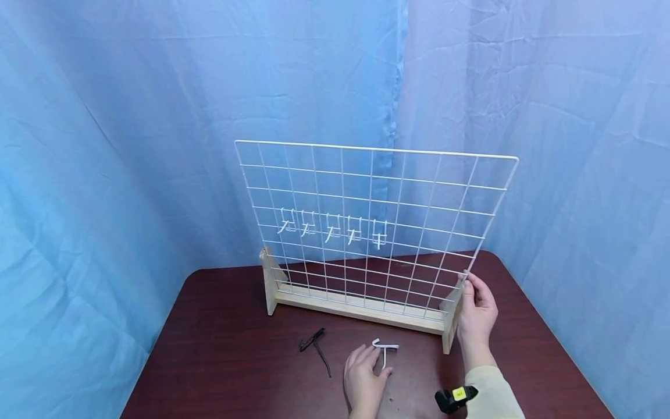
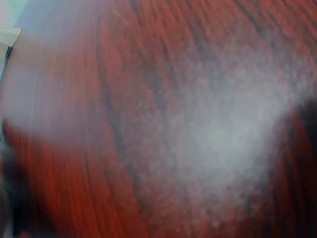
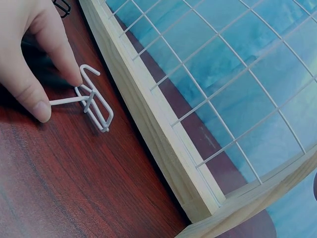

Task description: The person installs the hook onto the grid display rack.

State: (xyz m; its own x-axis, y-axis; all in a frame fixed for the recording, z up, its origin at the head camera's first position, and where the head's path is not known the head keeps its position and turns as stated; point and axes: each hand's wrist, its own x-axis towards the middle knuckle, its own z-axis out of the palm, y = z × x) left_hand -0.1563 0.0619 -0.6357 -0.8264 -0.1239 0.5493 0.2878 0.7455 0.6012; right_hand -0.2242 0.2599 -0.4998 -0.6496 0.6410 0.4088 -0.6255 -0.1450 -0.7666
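A white wire hook [image 1: 384,347] is at the table's front, its long prong toward my left hand [image 1: 363,375]. My left thumb meets the prong's end and a fingertip [image 3: 74,79] touches the hook's wire frame, pinching it between them. A white wire grid panel [image 1: 372,150] stands in a wooden base [image 1: 361,311]. My right hand [image 1: 477,311] holds the grid's lower right edge at the base's right upright [image 1: 451,319], thumb in front. Several white hooks [image 1: 332,228] hang in a row on the grid. The left wrist view mostly shows bare tabletop.
A black hook [image 1: 312,341] lies on the dark red wooden table [image 1: 209,349], left of my left hand. Blue curtains [image 1: 157,116] hang behind and on both sides. A black device with a yellow label [image 1: 456,398] is on my right wrist.
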